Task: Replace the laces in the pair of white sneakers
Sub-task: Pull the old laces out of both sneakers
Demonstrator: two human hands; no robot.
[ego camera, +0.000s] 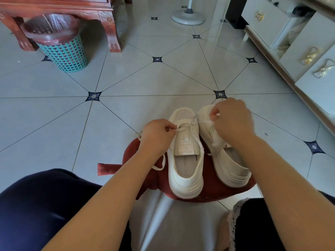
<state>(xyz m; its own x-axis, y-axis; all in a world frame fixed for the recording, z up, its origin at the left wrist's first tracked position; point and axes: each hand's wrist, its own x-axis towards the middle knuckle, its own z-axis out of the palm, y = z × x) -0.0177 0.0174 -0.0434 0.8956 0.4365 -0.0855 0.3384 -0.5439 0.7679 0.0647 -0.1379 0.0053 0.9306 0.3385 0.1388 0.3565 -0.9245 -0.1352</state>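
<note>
Two white sneakers stand side by side on a dark red cloth (213, 192) on the tiled floor, toes pointing away from me. The left sneaker (185, 160) shows its tongue and insole. The right sneaker (226, 160) leans on its side against it. My left hand (157, 135) pinches a white lace (161, 164) at the left sneaker's eyelets; the lace loops down beside the shoe. My right hand (232, 118) pinches the other lace end over the right sneaker's toe. The lace runs taut between both hands across the left sneaker's front.
A teal mesh waste basket (63, 51) with a pink liner stands under a red wooden table (110, 33) at the far left. A fan base (188, 17) is at the back. White drawers with gold bow handles (308, 57) line the right. My knees frame the bottom.
</note>
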